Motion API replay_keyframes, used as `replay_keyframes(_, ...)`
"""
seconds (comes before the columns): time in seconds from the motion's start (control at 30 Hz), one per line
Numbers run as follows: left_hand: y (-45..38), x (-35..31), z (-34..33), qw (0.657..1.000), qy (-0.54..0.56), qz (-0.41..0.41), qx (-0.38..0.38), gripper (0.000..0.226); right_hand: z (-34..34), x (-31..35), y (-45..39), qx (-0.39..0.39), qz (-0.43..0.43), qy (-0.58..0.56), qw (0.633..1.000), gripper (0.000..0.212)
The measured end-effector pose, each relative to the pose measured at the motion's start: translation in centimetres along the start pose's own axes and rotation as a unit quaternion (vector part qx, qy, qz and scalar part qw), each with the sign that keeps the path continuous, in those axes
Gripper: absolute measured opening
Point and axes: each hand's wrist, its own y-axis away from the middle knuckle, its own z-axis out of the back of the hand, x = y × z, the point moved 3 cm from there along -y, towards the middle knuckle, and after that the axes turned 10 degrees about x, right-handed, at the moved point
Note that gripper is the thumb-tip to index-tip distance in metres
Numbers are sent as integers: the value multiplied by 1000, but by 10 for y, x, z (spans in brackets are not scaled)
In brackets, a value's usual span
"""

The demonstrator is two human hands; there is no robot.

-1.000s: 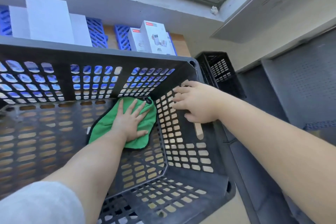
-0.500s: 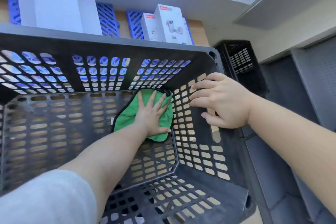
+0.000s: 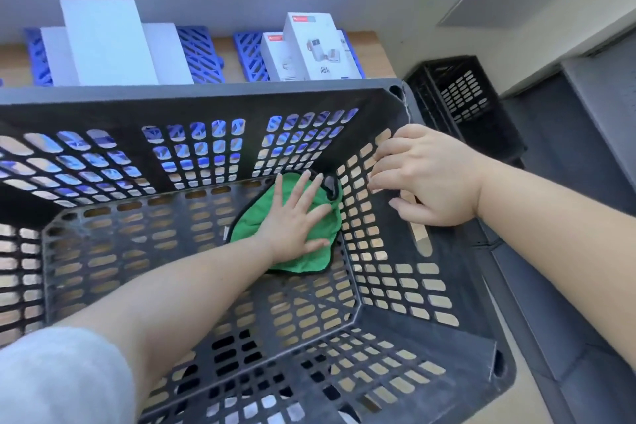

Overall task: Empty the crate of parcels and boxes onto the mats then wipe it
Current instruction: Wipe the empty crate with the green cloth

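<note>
A large dark perforated crate (image 3: 213, 103) fills the view, with nothing inside but a green cloth (image 3: 311, 258). My left hand (image 3: 296, 217) presses the cloth flat against the crate floor in the far right corner, fingers spread. On the crate's right wall my right hand (image 3: 423, 175) holds on, its fingers curled into the holes. Behind the crate, white parcels (image 3: 106, 45) and white printed boxes (image 3: 309, 48) stand on blue mats (image 3: 203, 55).
A smaller black crate (image 3: 461, 96) sits to the right, beyond the big one. Grey panels (image 3: 568, 155) lie along the right side. A wall with a window ledge runs behind the mats.
My left hand has slid the green cloth further into the far right corner of the crate floor. My right hand stays on the right wall. The view has tilted downward.
</note>
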Motion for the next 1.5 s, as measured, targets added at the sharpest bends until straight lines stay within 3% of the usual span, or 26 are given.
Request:
replay_keyframes(0.17,-14,14,-7,998,-22,-8,52,72,0,0,-1,-8,-4,-6,1000,37)
replay_keyframes(0.4,-16,13,-6,997,-39,-16,65,57,0,0,-1,-6,-8,3,1000,39)
replay_keyframes(0.53,-13,14,-3,996,-22,-46,76,64,-1,-1,-1,2,-14,11,1000,41)
replay_keyframes(0.63,-1,13,3,990,10,-122,65,78,-1,-1,-1,4,-19,16,1000,42)
replay_keyframes(0.7,12,9,5,977,23,-212,18,83,0,-1,-2,4,-20,14,1000,41)
replay_keyframes(0.8,26,-4,-5,955,-35,-291,-32,82,0,-1,-2,9,-24,16,1000,42)
replay_keyframes(0.93,10,-15,-21,987,-89,-107,84,86,0,-1,-3,20,-29,25,999,45)
replay_keyframes(1.0,6,-21,-19,987,-111,-67,101,85,1,-1,-3,18,-30,22,999,45)
replay_keyframes(1.2,7,-20,-20,990,-82,-89,76,53,1,0,-2,1,-31,15,999,41)
replay_keyframes(1.5,8,-18,-21,988,-66,-107,89,57,1,1,-2,12,-41,22,999,43)
